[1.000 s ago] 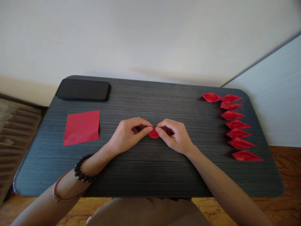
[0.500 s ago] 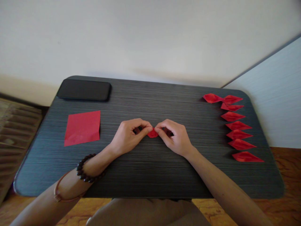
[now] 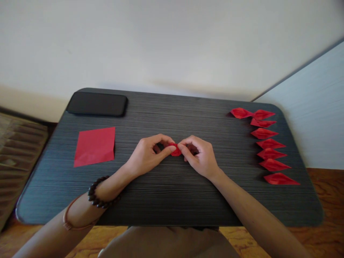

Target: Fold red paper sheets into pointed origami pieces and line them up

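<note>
Between my two hands, over the middle of the table, is a small piece of folded red paper [image 3: 176, 151]. My left hand [image 3: 150, 152] pinches its left side between thumb and fingers. On the opposite side my right hand [image 3: 200, 154] pinches it the same way. Fingertips cover much of the paper, so its full shape is hidden. A flat square sheet of red paper [image 3: 94, 147] lies to the left of my left hand. Several folded red paper boats [image 3: 271, 154] stand in a column on the right.
A black smartphone [image 3: 97, 104] lies at the table's back left corner. The dark, finely striped table [image 3: 172, 200] has rounded corners and its far edge runs along a pale wall [image 3: 172, 43]. On the floor at the left is a brown ridged object [image 3: 18, 154].
Both hands stay in nearly the same place on the folded paper. My fingers have shifted slightly, and a little more of the red paper shows. The view has moved a touch.
</note>
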Demonstrator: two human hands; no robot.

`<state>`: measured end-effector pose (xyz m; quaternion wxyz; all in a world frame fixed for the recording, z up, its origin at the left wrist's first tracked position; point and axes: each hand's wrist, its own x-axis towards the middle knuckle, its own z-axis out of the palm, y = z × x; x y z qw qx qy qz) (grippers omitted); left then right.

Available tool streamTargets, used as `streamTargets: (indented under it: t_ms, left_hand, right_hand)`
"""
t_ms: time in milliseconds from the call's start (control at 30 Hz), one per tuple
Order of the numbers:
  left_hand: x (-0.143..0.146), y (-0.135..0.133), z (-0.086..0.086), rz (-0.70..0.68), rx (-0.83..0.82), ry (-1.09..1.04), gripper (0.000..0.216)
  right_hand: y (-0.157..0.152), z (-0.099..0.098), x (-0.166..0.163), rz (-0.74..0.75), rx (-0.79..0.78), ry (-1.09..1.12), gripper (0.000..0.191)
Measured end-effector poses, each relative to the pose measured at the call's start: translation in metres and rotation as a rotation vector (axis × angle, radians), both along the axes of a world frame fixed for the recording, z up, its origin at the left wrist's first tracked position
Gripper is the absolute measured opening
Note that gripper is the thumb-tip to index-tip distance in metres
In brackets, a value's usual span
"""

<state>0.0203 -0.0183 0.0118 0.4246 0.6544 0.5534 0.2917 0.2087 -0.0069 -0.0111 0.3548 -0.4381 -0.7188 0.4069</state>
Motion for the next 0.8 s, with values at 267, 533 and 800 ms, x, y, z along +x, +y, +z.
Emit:
streamTargets:
  t_ms: [267, 533, 800]
  left_hand:
    - [-0.0023, -0.0008, -0.004, -0.028, -0.015, 0.068, 0.019]
    - [-0.0045, 0.0018, -0.0016, -0.024, -0.028, -0.079, 0.02]
    - [-0.0011, 0.0005, -0.0046, 0.169, 0.028, -0.243, 0.02]
  right_hand:
    - [-0.0011, 0.0008, -0.0014, 0.007, 0.019, -0.004, 0.012]
    - [0.002, 0.0076, 0.0009, 0.058, 0.131, -0.045, 0.011]
    - [-0.0007, 0.0021, -0.0001, -0.035, -0.009, 0.07, 0.011]
